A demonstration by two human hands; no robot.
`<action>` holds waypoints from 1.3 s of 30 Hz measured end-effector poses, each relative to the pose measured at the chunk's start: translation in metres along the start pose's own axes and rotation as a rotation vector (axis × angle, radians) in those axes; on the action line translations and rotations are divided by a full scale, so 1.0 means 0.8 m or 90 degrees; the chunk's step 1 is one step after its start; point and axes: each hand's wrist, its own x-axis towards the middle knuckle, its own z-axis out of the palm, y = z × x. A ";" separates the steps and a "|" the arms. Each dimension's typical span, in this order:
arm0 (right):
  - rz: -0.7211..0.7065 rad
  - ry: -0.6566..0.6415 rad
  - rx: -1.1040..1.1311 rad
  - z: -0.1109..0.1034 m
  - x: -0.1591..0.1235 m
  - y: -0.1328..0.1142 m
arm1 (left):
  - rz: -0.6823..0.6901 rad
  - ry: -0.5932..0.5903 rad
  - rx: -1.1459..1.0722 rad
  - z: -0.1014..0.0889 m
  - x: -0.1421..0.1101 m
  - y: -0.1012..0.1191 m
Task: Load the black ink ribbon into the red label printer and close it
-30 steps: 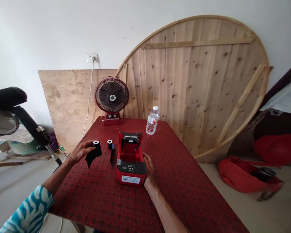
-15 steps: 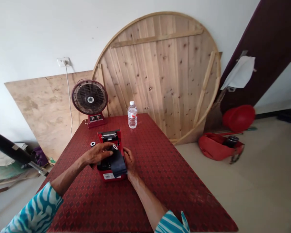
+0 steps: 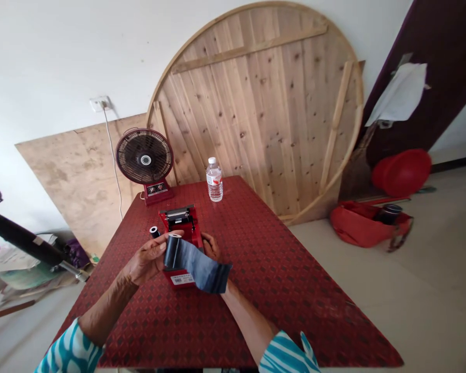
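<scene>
My left hand (image 3: 147, 261) grips a roll of dark blue-black paper (image 3: 172, 253) with a white core, thumb and fingers closed at its left side. Its loose end hangs to the right in a wide strip, in front of my right wrist. Beneath it stands a small red printer (image 3: 182, 280) with its lid up and a barcode label on its front; the roll and strip hide much of its inside. My right hand (image 3: 210, 246) is curled against the printer's right side, its fingertips partly hidden. Just left of the lid is a second small dark roll (image 3: 154, 232).
The printer is on a table with a red patterned cover (image 3: 279, 290). A water bottle (image 3: 215, 181) and a dark red fan (image 3: 145, 160) stand toward the far edge. Behind leans a round wooden board (image 3: 252, 114). A red bag (image 3: 351, 225) lies on the floor at right.
The roll has risen out of the printer in my left hand, and its strip has unrolled to the right. My right hand stays beside the printer. The view has shifted slightly.
</scene>
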 end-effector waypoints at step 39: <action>0.029 0.010 0.023 0.003 -0.012 -0.024 | -0.032 0.024 0.953 -0.033 0.073 0.024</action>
